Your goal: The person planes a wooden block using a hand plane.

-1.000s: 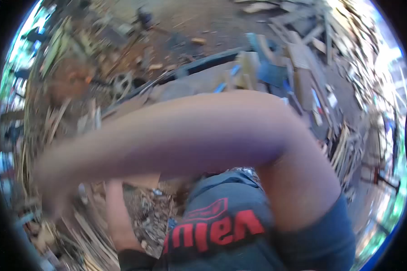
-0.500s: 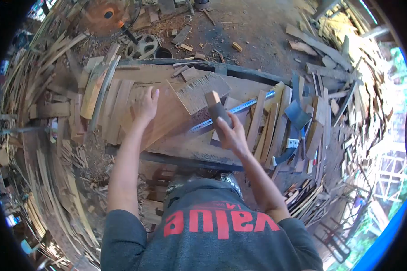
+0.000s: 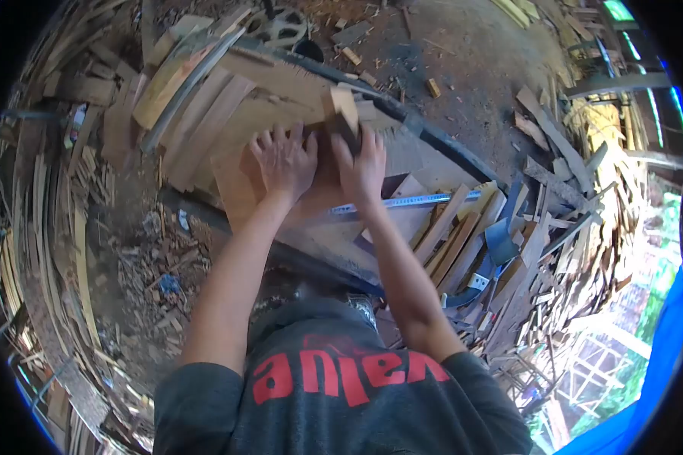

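Note:
My left hand [image 3: 284,161] lies with its fingers spread on a wide brown board [image 3: 231,182] on the workbench. Beside it, my right hand [image 3: 363,167] grips a wooden block [image 3: 342,110] with a dark wrapping around its lower part; the pale wooden end sticks out beyond the fingers. The block is over the far part of the board. A silver ruler [image 3: 425,200] lies across the bench to the right of my right hand.
Wood strips [image 3: 212,121] lie at the bench's left, and more strips [image 3: 454,235] at its right beside a dark curved tool [image 3: 501,241]. A wheel-like frame [image 3: 279,29] stands beyond the bench. Scrap wood [image 3: 167,265] covers the floor at the left.
The camera view has turned. My left hand has moved right and spread flat on the board. My right hand has brought the block left, close to my left hand.

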`<control>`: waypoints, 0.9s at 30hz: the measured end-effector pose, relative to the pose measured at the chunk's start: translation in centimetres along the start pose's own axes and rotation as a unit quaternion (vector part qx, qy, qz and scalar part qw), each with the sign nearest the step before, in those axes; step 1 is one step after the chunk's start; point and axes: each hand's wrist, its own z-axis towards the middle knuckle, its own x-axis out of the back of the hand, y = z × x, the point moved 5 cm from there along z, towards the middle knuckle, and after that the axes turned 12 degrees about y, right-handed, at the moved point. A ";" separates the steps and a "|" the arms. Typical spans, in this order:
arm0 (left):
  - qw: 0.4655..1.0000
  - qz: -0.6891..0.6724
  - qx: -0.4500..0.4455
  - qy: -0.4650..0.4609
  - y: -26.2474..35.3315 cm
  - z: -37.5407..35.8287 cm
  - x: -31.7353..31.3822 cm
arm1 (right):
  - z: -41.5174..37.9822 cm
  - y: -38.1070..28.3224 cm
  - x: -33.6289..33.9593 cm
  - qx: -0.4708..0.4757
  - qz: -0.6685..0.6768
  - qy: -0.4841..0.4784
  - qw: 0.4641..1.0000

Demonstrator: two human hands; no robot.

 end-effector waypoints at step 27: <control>0.999 -0.021 -0.036 0.008 0.1 -0.2 0.2 | 2.9 -0.8 -2.4 -0.036 0.027 -0.052 0.998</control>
